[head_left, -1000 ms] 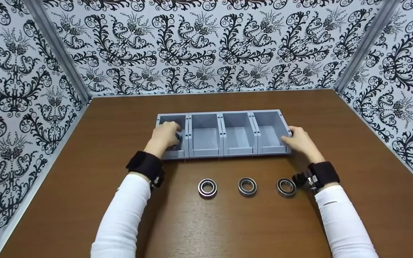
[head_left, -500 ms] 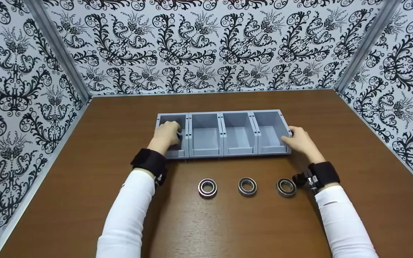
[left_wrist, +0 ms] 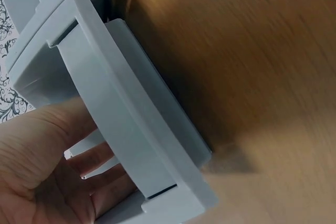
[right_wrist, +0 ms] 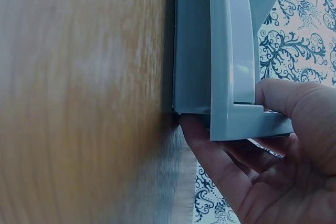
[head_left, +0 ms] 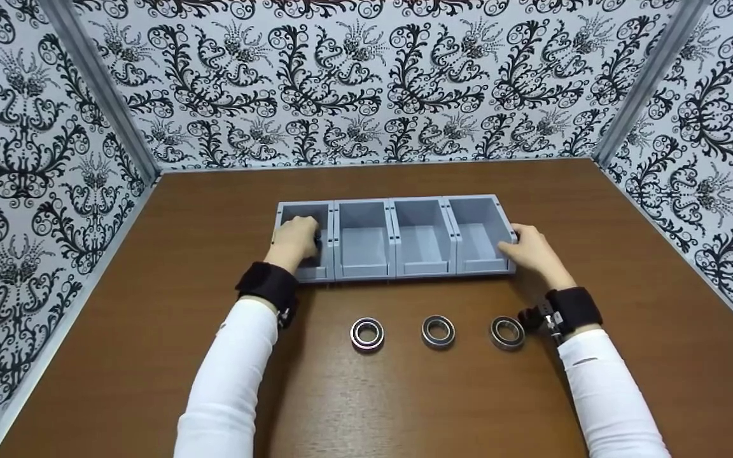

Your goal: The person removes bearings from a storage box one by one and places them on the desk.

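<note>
Left hand (head_left: pixel 294 240) reaches into the 9 o'clock bin, grip unclear; right hand (head_left: pixel 527 250) clasps the bin row (head_left: pixel 394 236) at 3 o'clock, might slide it

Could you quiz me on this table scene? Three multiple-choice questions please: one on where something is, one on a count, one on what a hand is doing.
1. Where is the left hand?
A. in the leftmost bin
B. on a ring
C. flat on the table

2. How many metal rings lie on the table?
A. one
B. three
C. five

3. What is the right hand doing?
A. lifting a ring
B. hanging in the air
C. gripping the row's right end

Answers:
1 A: its fingers reach inside the leftmost bin.
2 B: left ring, middle ring and right ring.
3 C: its thumb and fingers clasp the rightmost bin.
</note>
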`<state>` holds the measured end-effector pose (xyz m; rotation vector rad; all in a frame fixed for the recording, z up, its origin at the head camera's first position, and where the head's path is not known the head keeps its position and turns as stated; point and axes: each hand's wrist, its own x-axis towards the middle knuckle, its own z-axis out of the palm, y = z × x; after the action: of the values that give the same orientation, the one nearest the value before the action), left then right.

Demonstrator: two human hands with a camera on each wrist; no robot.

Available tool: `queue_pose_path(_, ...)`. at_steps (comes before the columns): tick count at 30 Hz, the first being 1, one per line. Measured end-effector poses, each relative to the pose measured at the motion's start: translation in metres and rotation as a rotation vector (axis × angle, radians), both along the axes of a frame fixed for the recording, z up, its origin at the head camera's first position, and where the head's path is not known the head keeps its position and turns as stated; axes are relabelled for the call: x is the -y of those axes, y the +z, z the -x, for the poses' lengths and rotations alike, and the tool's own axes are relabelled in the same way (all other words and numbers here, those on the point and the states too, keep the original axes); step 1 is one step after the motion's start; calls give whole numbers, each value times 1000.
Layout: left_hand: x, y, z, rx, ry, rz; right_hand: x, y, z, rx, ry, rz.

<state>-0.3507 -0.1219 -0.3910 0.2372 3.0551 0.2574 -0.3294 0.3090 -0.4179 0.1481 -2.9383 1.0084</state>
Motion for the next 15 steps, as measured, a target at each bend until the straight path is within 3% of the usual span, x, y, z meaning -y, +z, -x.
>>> queue_pose_path(15,-2,-2,5,44,21,4,0,0,-1,14,-10,-3)
